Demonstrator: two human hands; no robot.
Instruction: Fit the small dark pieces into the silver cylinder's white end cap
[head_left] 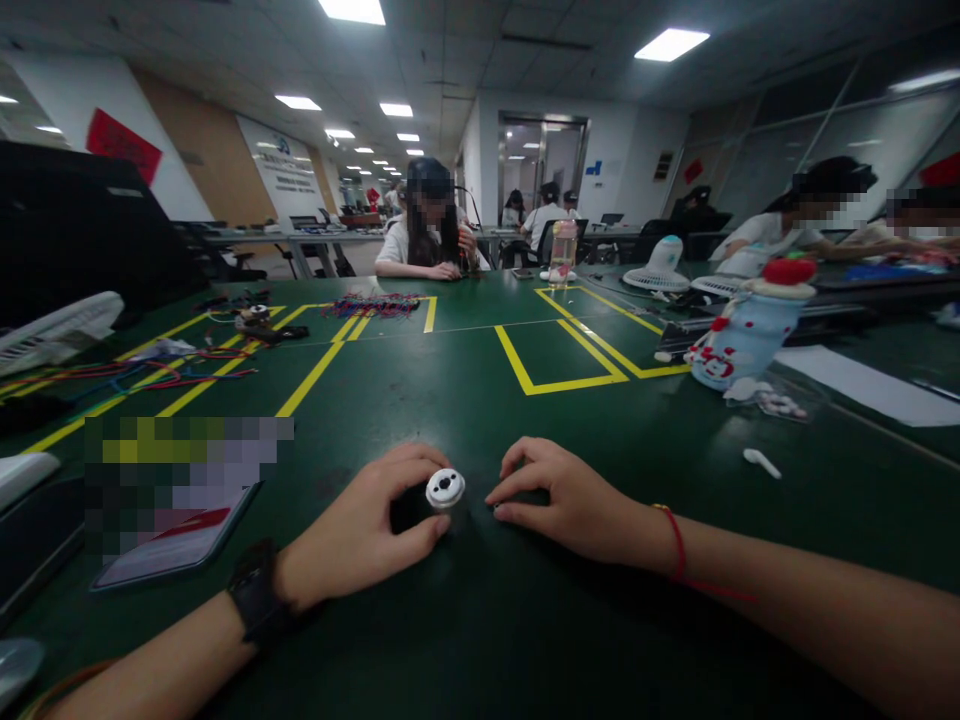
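Observation:
My left hand point(375, 525), with a black watch on its wrist, is wrapped round a small round metal part point(445, 487). The part's pale top faces up and shows dark holes; its lower side is partly hidden in shadow. Just to the right, my right hand point(559, 500) has thumb and index finger pinched near the green table point(360, 640). A tiny thing shows at those fingertips, too small to name. A gap separates the two hands.
Loose coloured wires point(172, 375) and a flat badge-like sheet point(180, 545) lie left. On the right are a blue bottle point(757, 335), a white earbud point(762, 462), a small bag point(776, 400) and paper point(870, 385). A person point(427, 225) sits across the table.

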